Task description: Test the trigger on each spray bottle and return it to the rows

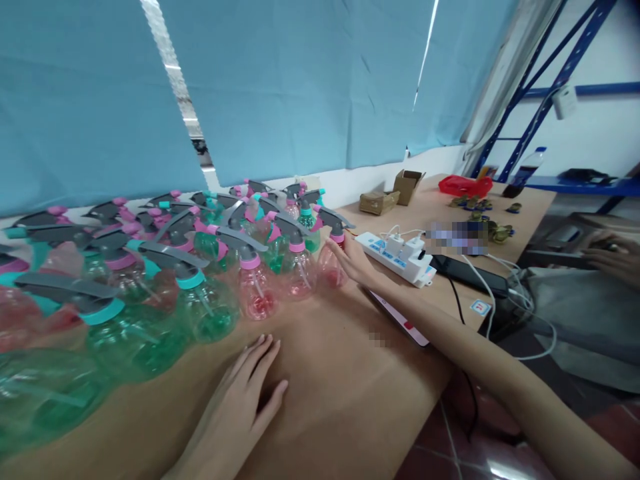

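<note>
My left hand (245, 390) lies on the tabletop (325, 393) with its fingers spread and nothing in them. Just beyond its fingertips stands a pink spray bottle (259, 293), with a green one (209, 310) to the left. Farther off, my right hand (354, 259) is closed round the right side of another pink spray bottle (331, 268), below its pink collar; some fingers are hidden. That bottle stands upright at the right end of the cluster, its grey trigger head pointing left. Pink and green bottles with grey triggers crowd the table's left side.
A white power strip (400, 257) with plugs and cables lies beyond my right forearm. Near it are a flat pink-and-white item (397, 317) and a black device (470, 275). Cardboard boxes (379, 202) and a red bag (465, 187) sit farther back. Another person's hand (613, 257) shows at right.
</note>
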{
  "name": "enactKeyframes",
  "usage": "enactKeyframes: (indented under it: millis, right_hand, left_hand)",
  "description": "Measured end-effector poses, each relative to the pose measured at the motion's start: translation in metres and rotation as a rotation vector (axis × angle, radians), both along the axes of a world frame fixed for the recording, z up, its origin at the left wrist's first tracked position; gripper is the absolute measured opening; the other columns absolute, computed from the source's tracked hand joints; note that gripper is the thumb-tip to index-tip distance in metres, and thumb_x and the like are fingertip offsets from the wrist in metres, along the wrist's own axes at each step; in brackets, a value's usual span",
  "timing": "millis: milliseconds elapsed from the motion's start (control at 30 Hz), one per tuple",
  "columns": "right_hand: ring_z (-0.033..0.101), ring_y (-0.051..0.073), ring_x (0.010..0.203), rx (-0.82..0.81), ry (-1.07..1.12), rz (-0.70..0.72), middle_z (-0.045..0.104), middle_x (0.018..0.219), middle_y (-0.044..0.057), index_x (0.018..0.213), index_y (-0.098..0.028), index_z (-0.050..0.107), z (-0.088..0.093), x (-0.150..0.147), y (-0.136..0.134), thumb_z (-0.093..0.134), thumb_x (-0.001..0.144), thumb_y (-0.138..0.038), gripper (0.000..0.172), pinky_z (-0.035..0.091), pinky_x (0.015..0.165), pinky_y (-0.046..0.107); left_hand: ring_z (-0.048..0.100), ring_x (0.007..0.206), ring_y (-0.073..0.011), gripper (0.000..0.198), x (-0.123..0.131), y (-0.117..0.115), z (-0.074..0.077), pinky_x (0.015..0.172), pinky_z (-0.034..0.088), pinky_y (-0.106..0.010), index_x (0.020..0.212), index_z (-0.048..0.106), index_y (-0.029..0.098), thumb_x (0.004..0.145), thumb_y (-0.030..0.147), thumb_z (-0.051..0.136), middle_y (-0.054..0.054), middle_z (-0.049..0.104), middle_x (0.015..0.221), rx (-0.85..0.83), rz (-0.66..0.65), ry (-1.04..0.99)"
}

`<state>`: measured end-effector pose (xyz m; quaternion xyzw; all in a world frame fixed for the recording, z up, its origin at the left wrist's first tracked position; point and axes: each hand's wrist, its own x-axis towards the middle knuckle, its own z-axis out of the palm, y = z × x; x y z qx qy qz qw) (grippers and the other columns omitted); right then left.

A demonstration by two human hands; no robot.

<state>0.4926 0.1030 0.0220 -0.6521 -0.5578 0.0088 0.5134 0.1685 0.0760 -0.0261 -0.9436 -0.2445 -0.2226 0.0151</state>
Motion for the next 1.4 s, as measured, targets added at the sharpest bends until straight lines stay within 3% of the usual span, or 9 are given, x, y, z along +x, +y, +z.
enactKeyframes:
  millis: [300, 433, 567, 700, 867, 1033, 1200, 1400]
  right_hand:
    - [0.057, 0.021, 0.076, 0.001, 0.026, 0.013, 0.062, 0.085, 0.006, 0.090, -0.018, 0.051, 0.001, -0.003, 0.000, 0.043, 0.086, -0.059, 0.042, 0.043, 0.073, 0.034]
    - [0.059, 0.024, 0.099, 0.022, 0.042, 0.054, 0.062, 0.110, 0.011, 0.111, -0.016, 0.049, 0.003, -0.006, -0.008, 0.051, 0.083, -0.058, 0.050, 0.043, 0.087, 0.037]
    - [0.046, 0.025, 0.126, 0.027, 0.045, 0.068, 0.048, 0.135, 0.016, 0.130, -0.014, 0.038, 0.000, -0.010, -0.031, 0.053, 0.084, -0.055, 0.064, 0.033, 0.105, 0.039]
    - [0.040, 0.031, 0.131, -0.037, 0.059, 0.009, 0.042, 0.140, 0.021, 0.134, -0.012, 0.035, -0.006, -0.019, -0.064, 0.056, 0.083, -0.052, 0.067, 0.029, 0.108, 0.050]
    - [0.046, 0.030, 0.126, -0.106, 0.031, -0.020, 0.048, 0.136, 0.018, 0.133, -0.016, 0.036, -0.008, -0.058, -0.102, 0.056, 0.085, -0.047, 0.061, 0.037, 0.103, 0.050]
    - [0.048, 0.026, 0.124, -0.177, -0.108, 0.261, 0.051, 0.131, 0.015, 0.128, -0.019, 0.039, -0.014, -0.114, -0.113, 0.053, 0.088, -0.039, 0.047, 0.039, 0.103, 0.046]
    - [0.051, 0.022, 0.119, -0.201, -0.216, 0.478, 0.055, 0.124, 0.012, 0.124, -0.019, 0.044, -0.022, -0.159, -0.106, 0.053, 0.089, -0.030, 0.037, 0.043, 0.102, 0.041]
    - [0.048, 0.022, 0.124, -0.220, -0.287, 0.652, 0.052, 0.131, 0.011, 0.121, -0.020, 0.046, -0.028, -0.217, -0.097, 0.050, 0.090, -0.029, 0.032, 0.042, 0.104, 0.043]
  left_hand:
    - [0.053, 0.120, -0.0278, 0.047, -0.002, 0.001, 0.000, 0.098, 0.045, -0.046, 0.136, 0.043, 0.022, 0.094, 0.044, 0.041, -0.008, 0.055, 0.133, 0.022, -0.009, -0.014]
    - [0.055, 0.118, -0.0277, 0.046, -0.001, 0.001, -0.001, 0.096, 0.047, -0.045, 0.134, 0.043, 0.020, 0.095, 0.043, 0.041, -0.010, 0.056, 0.132, 0.056, -0.015, -0.019]
    - [0.054, 0.118, -0.0281, 0.046, -0.002, 0.000, -0.001, 0.095, 0.048, -0.046, 0.134, 0.042, 0.019, 0.095, 0.042, 0.041, -0.011, 0.056, 0.132, 0.061, -0.013, -0.011]
    - [0.052, 0.122, -0.0277, 0.045, -0.003, 0.000, -0.001, 0.097, 0.045, -0.046, 0.134, 0.043, 0.022, 0.094, 0.043, 0.042, -0.009, 0.054, 0.134, 0.012, -0.010, -0.013]
    - [0.051, 0.122, -0.0280, 0.044, -0.003, -0.001, 0.001, 0.098, 0.044, -0.046, 0.132, 0.046, 0.018, 0.095, 0.042, 0.042, -0.011, 0.054, 0.134, 0.001, -0.020, 0.010]
    - [0.047, 0.126, -0.0272, 0.044, -0.009, -0.005, 0.001, 0.101, 0.041, -0.044, 0.132, 0.046, 0.015, 0.095, 0.039, 0.042, -0.012, 0.052, 0.136, -0.030, -0.008, 0.037]
    - [0.043, 0.129, -0.0265, 0.046, -0.044, -0.014, 0.003, 0.104, 0.037, -0.044, 0.133, 0.046, 0.014, 0.096, 0.039, 0.040, -0.012, 0.049, 0.138, -0.080, 0.062, 0.084]
    - [0.043, 0.129, -0.0258, 0.044, -0.118, -0.031, 0.008, 0.106, 0.034, -0.043, 0.133, 0.046, 0.014, 0.096, 0.037, 0.043, -0.011, 0.051, 0.137, -0.116, 0.223, 0.077]
